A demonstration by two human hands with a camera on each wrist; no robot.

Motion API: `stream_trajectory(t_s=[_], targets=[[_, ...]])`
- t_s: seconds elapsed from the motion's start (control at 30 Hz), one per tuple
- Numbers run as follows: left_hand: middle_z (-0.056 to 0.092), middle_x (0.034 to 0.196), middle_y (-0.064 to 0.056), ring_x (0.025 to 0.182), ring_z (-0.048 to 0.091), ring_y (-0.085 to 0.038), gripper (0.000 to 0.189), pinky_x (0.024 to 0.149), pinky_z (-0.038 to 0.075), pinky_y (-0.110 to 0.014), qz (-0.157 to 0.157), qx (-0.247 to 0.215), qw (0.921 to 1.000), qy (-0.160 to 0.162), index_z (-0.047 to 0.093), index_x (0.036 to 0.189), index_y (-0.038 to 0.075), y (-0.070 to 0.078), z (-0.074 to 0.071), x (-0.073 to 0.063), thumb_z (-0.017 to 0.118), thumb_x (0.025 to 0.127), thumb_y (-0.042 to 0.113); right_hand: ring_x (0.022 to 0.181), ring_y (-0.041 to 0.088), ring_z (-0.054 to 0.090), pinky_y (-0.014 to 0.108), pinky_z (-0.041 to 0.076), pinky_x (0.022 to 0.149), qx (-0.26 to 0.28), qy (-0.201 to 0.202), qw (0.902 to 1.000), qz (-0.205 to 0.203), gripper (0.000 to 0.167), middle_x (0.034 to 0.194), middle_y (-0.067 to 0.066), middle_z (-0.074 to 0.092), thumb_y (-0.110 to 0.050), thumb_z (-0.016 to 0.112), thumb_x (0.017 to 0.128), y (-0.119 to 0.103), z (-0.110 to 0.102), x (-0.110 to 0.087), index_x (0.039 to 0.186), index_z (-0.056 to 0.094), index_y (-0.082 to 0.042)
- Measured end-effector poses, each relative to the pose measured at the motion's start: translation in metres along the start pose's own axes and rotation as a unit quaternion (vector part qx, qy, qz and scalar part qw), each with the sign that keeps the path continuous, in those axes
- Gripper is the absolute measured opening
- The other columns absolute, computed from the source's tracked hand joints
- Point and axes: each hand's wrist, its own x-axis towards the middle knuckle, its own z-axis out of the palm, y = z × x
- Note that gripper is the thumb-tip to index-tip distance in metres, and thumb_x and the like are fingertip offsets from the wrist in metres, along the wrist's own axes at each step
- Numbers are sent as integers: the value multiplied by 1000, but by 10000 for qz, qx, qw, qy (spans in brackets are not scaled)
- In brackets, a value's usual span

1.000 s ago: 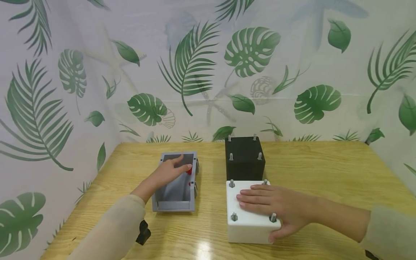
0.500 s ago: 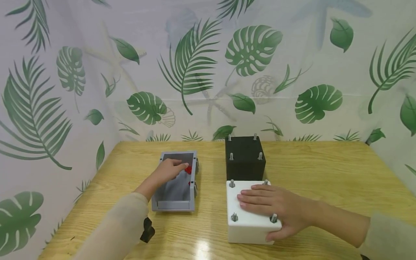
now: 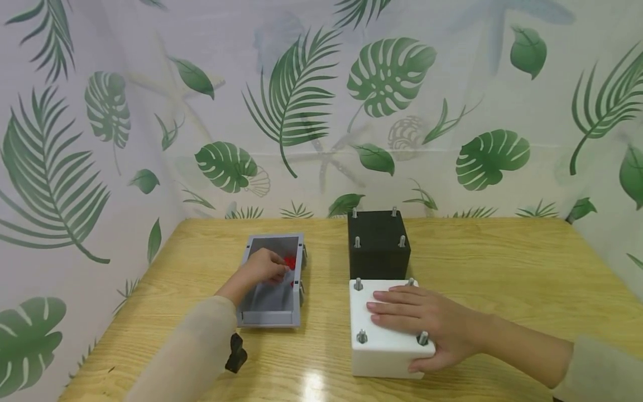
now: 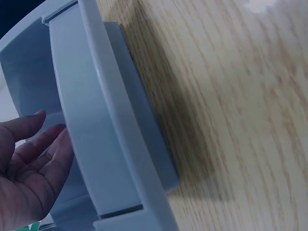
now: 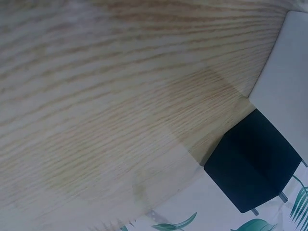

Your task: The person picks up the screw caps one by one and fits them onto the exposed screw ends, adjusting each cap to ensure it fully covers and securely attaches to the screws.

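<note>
A person's right hand [image 3: 427, 312] lies flat on a white block [image 3: 382, 338], fingers straight, thumb against its side, while the left hand [image 3: 262, 266] is inside a grey bin [image 3: 268, 319] left of the white block. Only the head view shows red pieces [image 3: 291, 262] by the left fingertips; the left wrist view shows thumb and bent fingers slightly parted, but whether they hold a piece cannot be told. Behind the white block stands a black block [image 3: 379, 254].
</note>
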Motion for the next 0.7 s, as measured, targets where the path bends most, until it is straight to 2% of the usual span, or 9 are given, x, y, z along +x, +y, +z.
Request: stream_trajectory(t_s=[0.17,0.33,0.53,0.7], targets=[[69,89,-19,78,68,-24,21,68,58,-34,-94,10,9999,-133,67,104,-11,2,1,0,59,90,3,133,29,39,32,20,115,51,23,10000,-17,79,144,10,44,-48,70,80,0,0,-1,138,45,-1],[69,88,-18,75,67,-20,19,67,58,-32,-222,-35,9993,-298,67,102,-10,4,1,2,59,89,1,133,30,40,33,20,115,18,56,10000,-61,77,144,11,45,-51,64,84,2,1,-1,138,45,0],[69,84,-17,68,64,-15,16,63,58,-30,-267,-96,9982,-522,67,96,-11,0,5,6,56,88,-2,133,29,40,32,20,116,2,59,10000,-60,76,144,12,44,-51,63,84,3,2,-2,139,45,-2],[69,78,-15,65,64,-14,15,61,58,-30,-260,-126,9983,-503,67,94,-10,-3,9,8,57,86,-3,132,29,41,32,20,115,-20,103,9999,-104,76,143,12,45,-51,64,83,2,3,-2,138,46,-1]])
